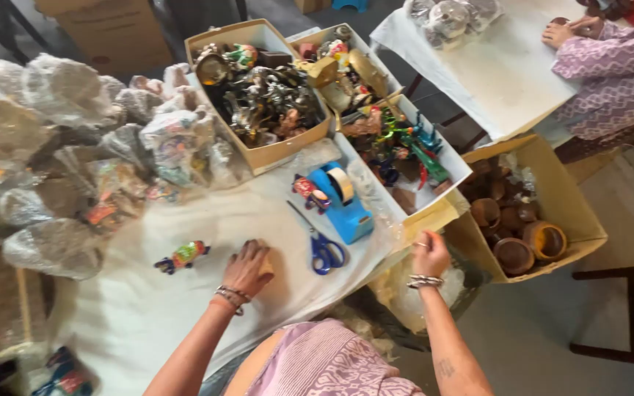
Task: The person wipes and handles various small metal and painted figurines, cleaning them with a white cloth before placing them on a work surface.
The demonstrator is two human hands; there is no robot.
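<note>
My left hand [248, 268] rests flat, fingers spread, on the white-covered table [185, 308], holding nothing. A small painted animal figurine [182, 256] lies just to its left. Blue-handled scissors [322, 247] lie to its right, beside a blue tape dispenser [344, 199] and a small red figurine [310, 193]. My right hand [430, 254] grips the table's right edge, where a clear plastic sheet [405, 282] hangs down. Bangles sit on both wrists.
Bubble-wrapped bundles [60, 161] pile up at the left. Open cardboard boxes of metal and painted figurines [266, 95] [398, 143] stand at the back. A box of brown clay pots [522, 227] sits on the floor at right. Another person's hands [570, 31] rest on a second table.
</note>
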